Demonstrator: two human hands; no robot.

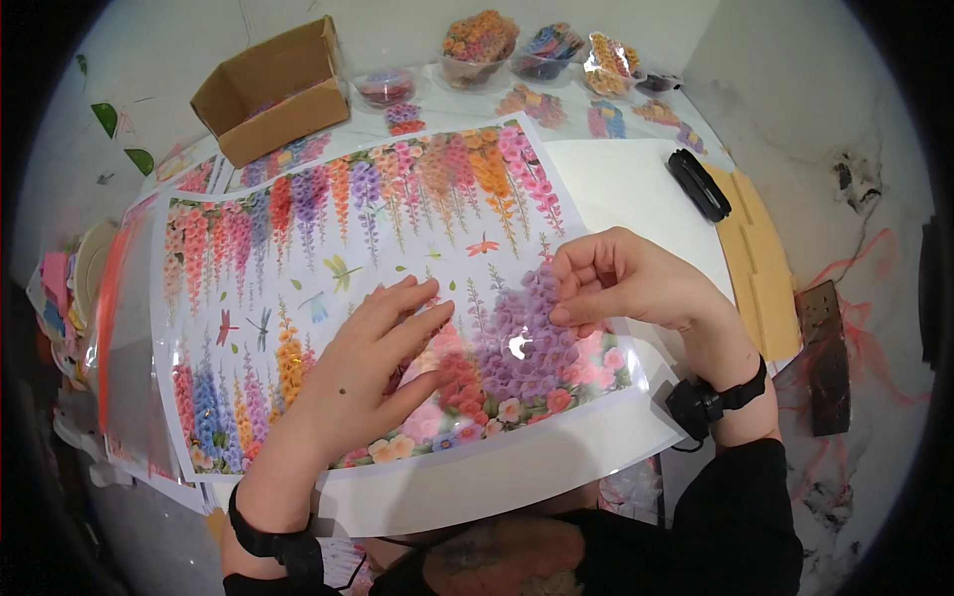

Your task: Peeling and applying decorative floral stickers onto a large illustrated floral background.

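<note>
A printed sheet (406,267) with rows of colourful flower spikes, dragonflies and small leaves lies before me on a larger white sheet or board. My right hand (633,279) pinches the upper right edge of a glossy purple flower cut-out (525,350) between thumb and fingers. The cut-out lies over the printed flowers at the sheet's right side; whether it is loose or stuck down I cannot tell. My left hand (365,369), fingers spread, is over the middle of the sheet and hides part of the lower flowers. Nothing shows in its fingers.
An open cardboard box (279,93) and clear plastic bowls (477,73) of flower cut-outs stand at the back. Small cut-out stacks (533,104) lie before the bowls. A black object (698,185) and tan strips (760,276) lie right; a clear orange-edged pouch (138,328) lies left.
</note>
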